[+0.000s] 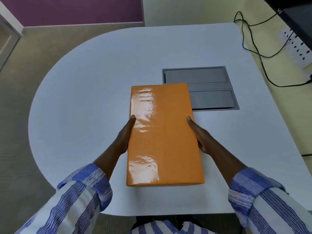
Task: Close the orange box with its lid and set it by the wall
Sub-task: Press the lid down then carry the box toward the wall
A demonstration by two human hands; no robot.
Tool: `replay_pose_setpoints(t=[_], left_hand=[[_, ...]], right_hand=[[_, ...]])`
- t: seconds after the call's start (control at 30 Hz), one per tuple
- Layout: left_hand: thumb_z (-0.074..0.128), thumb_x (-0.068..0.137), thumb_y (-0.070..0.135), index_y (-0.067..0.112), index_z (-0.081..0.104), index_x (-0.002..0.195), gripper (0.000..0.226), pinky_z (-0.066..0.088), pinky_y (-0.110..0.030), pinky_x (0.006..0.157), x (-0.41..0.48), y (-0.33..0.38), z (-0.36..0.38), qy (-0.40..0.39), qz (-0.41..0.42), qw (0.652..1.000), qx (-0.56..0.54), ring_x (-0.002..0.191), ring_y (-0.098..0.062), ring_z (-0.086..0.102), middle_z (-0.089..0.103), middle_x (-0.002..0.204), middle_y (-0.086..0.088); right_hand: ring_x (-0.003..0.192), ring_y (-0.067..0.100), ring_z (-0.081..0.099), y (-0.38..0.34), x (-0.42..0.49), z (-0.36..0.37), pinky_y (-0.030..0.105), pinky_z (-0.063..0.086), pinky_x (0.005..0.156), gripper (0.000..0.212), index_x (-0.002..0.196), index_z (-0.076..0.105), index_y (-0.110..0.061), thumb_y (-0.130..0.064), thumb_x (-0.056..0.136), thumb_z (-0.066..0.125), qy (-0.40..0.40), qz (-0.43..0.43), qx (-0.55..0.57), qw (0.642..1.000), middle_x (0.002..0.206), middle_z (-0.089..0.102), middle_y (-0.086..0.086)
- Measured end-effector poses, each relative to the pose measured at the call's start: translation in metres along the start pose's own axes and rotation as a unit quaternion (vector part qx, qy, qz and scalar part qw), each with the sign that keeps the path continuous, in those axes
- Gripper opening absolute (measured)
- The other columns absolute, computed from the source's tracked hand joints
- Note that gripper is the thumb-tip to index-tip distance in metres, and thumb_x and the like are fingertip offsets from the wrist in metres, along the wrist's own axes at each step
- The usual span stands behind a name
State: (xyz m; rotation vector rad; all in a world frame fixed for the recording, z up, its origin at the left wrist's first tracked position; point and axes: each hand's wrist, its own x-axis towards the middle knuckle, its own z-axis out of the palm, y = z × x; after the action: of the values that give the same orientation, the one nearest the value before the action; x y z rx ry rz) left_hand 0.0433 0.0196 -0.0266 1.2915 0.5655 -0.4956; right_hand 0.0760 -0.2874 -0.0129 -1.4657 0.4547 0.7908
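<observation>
Both your hands are on the box (163, 132) right now, one per long side. Your left hand (124, 137) is flat against the left edge, thumb tip resting up on the glossy top, and your right hand (200, 137) mirrors it on the right edge with its thumb on top too. So you've got it clamped between your palms; the fingers themselves are tucked down the sides or under it, and I can't see them from here.

Lid's on, by the way; all you see is one smooth orange top. The box sits over the middle of the table (84, 98), long axis pointing away from you. Can't tell if it's resting on the table or lifted a bit.

Its far right corner overlaps a grey hatch (211, 97) sunk into the tabletop, so that panel is partly hidden behind the box.

Further right, past the table edge, black cables (263, 65) trail down the pale wall (270, 102) to a white power strip (298, 48), and there's a dark screen (298, 19) in the top right corner. Your striped sleeves (81, 196) are rolled at the cuffs.
</observation>
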Motion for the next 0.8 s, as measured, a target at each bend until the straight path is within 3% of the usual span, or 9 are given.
replay_pose_setpoints(t=[0.1, 0.23, 0.37, 0.57, 0.8], left_hand=[[0.044, 0.098, 0.065, 0.030, 0.068, 0.127, 0.051, 0.062, -0.048, 0.082, -0.004, -0.005, 0.005, -0.043, -0.015, 0.997, -0.060, 0.108, -0.035, 0.074, 0.075, 0.123, -0.013], [0.056, 0.092, 0.066, 0.027, 0.077, 0.114, 0.049, 0.062, -0.044, 0.075, -0.004, -0.008, 0.019, -0.032, -0.029, 0.998, -0.042, 0.098, -0.032, 0.077, 0.078, 0.114, -0.014], [0.061, 0.088, 0.066, 0.025, 0.070, 0.128, 0.058, 0.061, -0.049, 0.086, 0.003, -0.010, 0.053, -0.045, -0.025, 0.997, -0.053, 0.110, -0.036, 0.073, 0.074, 0.123, -0.016], [0.064, 0.086, 0.066, 0.025, 0.061, 0.137, 0.065, 0.062, -0.043, 0.073, 0.017, -0.015, 0.142, -0.068, -0.032, 0.995, -0.059, 0.102, -0.032, 0.076, 0.077, 0.118, -0.012], [0.064, 0.084, 0.069, 0.027, 0.055, 0.141, 0.071, 0.062, -0.048, 0.079, 0.029, -0.042, 0.238, -0.097, -0.035, 0.994, -0.033, 0.108, -0.033, 0.075, 0.076, 0.122, -0.011]], right_hand=[[0.107, 0.023, 0.072, 0.001, -0.004, 0.000, 0.043, 0.058, 0.090, 0.066, 0.137, 0.056, -0.027, -0.067, 0.085, 0.062, -0.009, 0.003, 0.032, 0.999, 0.121, 0.073, 0.002], [0.112, 0.028, 0.069, -0.003, -0.011, -0.014, 0.050, 0.055, 0.098, 0.074, 0.143, 0.050, -0.023, -0.063, 0.084, 0.067, 0.000, -0.008, 0.029, 1.000, 0.128, 0.069, 0.006], [0.109, 0.027, 0.071, -0.006, -0.026, -0.048, 0.049, 0.057, 0.094, 0.076, 0.145, 0.049, -0.024, -0.062, 0.082, 0.070, 0.027, -0.033, 0.016, 0.999, 0.127, 0.070, 0.005], [0.111, 0.030, 0.070, -0.010, -0.051, -0.132, 0.054, 0.054, 0.098, 0.081, 0.145, 0.049, -0.024, -0.065, 0.079, 0.071, 0.068, -0.037, 0.012, 0.997, 0.128, 0.069, 0.007], [0.111, 0.031, 0.070, 0.002, -0.077, -0.226, 0.055, 0.052, 0.101, 0.092, 0.144, 0.050, -0.021, -0.068, 0.069, 0.078, 0.105, -0.021, 0.016, 0.994, 0.127, 0.070, 0.008]])
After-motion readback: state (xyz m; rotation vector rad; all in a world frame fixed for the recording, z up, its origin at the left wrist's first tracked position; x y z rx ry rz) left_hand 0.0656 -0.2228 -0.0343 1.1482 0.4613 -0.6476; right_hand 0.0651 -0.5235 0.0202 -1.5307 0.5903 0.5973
